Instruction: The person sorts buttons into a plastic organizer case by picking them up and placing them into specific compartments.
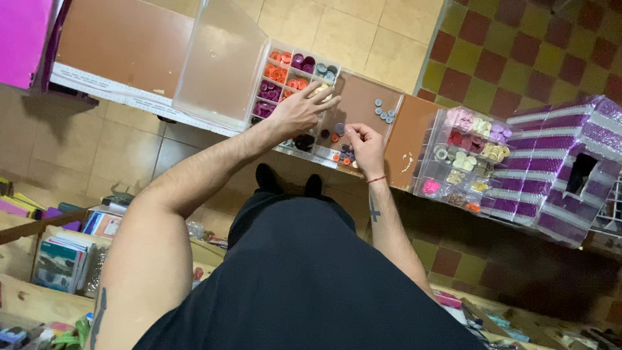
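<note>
The brown board table (pixel 363 97) stands over a tiled floor, and on it sits the clear plastic compartment box of orange, purple and grey buttons (pixel 291 81), its frosted lid (pixel 223 58) thrown back to the left; further right a second clear organiser of pink, cream and red pieces (pixel 463 155) rests against a purple-and-white striped knitted house (pixel 564 162). The left hand (pixel 299 111) lies spread over the near compartments of the button box, fingers apart, touching or just above it, gripping nothing that shows; the right hand (pixel 367 144) is pinched together near the loose buttons on the board (pixel 341 152), though whether a button sits between the fingertips I cannot tell. A small cluster of grey buttons (pixel 385 111) lies apart, near the far edge; a nudge of the wrist could likely roll them to the floor; the spread palm, pressing on the box, might tip or slide it, mixing colours; a weak pinch could drop a button among the wrong ones.
</note>
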